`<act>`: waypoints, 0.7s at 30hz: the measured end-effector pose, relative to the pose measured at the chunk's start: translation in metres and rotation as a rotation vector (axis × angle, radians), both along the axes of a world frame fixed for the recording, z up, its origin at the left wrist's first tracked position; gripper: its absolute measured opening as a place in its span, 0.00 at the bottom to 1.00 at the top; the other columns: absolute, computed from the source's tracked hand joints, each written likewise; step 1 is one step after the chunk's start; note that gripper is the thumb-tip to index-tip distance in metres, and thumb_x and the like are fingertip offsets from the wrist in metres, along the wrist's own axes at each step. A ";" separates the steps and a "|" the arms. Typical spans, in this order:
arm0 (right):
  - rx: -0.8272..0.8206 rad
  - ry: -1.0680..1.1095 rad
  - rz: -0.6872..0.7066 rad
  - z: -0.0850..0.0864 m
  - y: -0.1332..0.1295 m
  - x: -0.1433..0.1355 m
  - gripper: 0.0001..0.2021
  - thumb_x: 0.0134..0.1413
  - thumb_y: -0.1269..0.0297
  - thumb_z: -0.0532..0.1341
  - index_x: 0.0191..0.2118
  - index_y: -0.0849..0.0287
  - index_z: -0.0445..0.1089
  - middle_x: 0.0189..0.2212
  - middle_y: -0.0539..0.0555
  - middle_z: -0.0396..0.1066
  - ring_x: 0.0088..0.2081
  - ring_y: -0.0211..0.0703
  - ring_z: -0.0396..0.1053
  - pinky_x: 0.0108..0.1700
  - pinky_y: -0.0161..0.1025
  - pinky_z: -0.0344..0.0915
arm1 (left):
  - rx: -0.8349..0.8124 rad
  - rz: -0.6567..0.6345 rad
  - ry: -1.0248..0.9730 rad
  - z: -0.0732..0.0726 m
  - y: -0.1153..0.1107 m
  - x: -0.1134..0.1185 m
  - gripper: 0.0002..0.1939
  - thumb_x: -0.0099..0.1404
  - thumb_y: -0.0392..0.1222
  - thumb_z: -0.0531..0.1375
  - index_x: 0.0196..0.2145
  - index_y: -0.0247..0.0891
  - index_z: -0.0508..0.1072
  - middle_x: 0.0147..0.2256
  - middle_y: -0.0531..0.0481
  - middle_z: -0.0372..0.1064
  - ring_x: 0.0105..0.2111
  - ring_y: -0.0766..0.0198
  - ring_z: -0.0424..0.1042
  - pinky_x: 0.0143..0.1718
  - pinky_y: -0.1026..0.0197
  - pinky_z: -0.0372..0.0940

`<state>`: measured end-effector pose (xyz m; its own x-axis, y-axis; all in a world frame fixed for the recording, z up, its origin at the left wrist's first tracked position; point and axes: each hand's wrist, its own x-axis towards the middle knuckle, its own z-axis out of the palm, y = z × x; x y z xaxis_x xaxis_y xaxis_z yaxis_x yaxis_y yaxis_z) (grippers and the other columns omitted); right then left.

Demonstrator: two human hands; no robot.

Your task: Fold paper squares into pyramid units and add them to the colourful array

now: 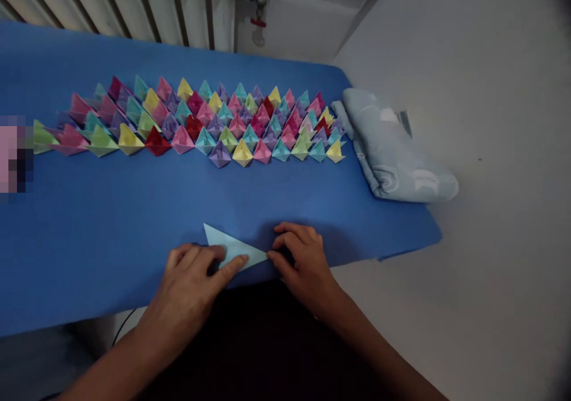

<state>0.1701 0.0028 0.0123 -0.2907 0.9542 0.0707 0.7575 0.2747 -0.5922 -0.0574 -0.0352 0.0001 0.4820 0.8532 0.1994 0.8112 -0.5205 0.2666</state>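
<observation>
A light blue sheet of origami paper [232, 247], folded into a triangle, lies near the front edge of the blue-covered table. My left hand [191, 276] rests on its left part, fingers bent and thumb pressed flat on the paper. At the triangle's right corner, my right hand [303, 261] pinches the tip between thumb and bent fingers. The underside of the paper is hidden. Beyond my hands stand several rows of small folded paper boats [243, 153] in pink, yellow, green, purple, red and blue.
A folded grey-blue blanket [397, 151] lies at the table's right end, beside the wall [499, 210]. Behind the table [134, 222] is a radiator [156, 8] with a red-handled valve [258, 22]. A blurred pinkish patch [9, 157] shows at the left edge.
</observation>
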 end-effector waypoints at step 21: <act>0.326 -0.350 0.394 -0.018 -0.029 0.015 0.19 0.66 0.58 0.53 0.60 0.51 0.62 0.58 0.50 0.66 0.60 0.53 0.53 0.55 0.51 0.48 | 0.191 -0.044 0.263 0.008 -0.022 -0.001 0.26 0.64 0.25 0.47 0.55 0.40 0.70 0.46 0.43 0.73 0.43 0.52 0.68 0.50 0.46 0.54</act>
<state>0.1850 -0.0259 -0.0061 -0.6753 0.7159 0.1774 0.6965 0.6981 -0.1657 -0.0586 -0.0576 0.0080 0.5742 0.7893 0.2176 0.8146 -0.5773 -0.0553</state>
